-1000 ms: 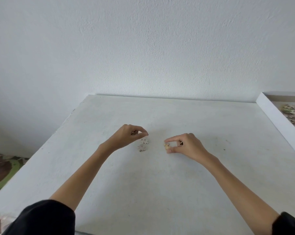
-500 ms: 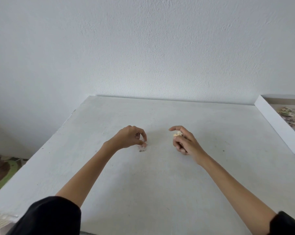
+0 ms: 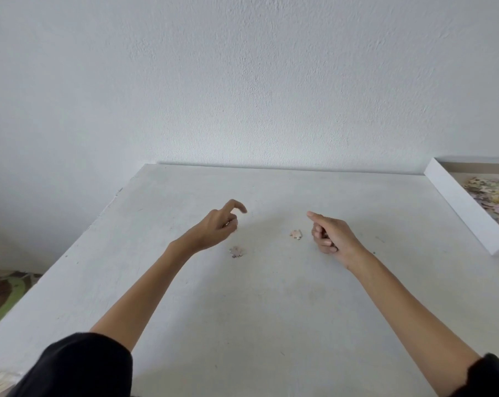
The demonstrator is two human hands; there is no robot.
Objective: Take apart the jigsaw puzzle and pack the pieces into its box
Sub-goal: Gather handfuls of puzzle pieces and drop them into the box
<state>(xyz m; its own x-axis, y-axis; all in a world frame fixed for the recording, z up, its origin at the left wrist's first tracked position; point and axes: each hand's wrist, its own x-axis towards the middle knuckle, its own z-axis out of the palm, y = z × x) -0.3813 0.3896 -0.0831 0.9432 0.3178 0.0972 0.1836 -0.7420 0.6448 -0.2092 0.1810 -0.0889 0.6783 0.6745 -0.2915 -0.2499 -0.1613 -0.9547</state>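
Two loose puzzle pieces lie on the white table (image 3: 271, 310): a pinkish piece (image 3: 236, 251) just below my left hand and a beige piece (image 3: 296, 234) just left of my right hand. My left hand (image 3: 216, 227) hovers with its index finger stretched out, and its thumb and other fingers pinch what looks like a small pale piece. My right hand (image 3: 328, 236) has its index finger pointing left and the other fingers curled, with nothing visible in them. The white puzzle box (image 3: 466, 207) stands open at the right edge, holding several loose pieces (image 3: 491, 193).
A white wall rises directly behind the table's far edge. The table's left edge runs diagonally, with a patterned floor mat (image 3: 1, 290) below it. Black sleeves cover both upper arms at the bottom of the view.
My right hand lifted the beige piece and now it lies on the table beside that hand. My left hand closed over one of the two pieces near it and rose slightly.
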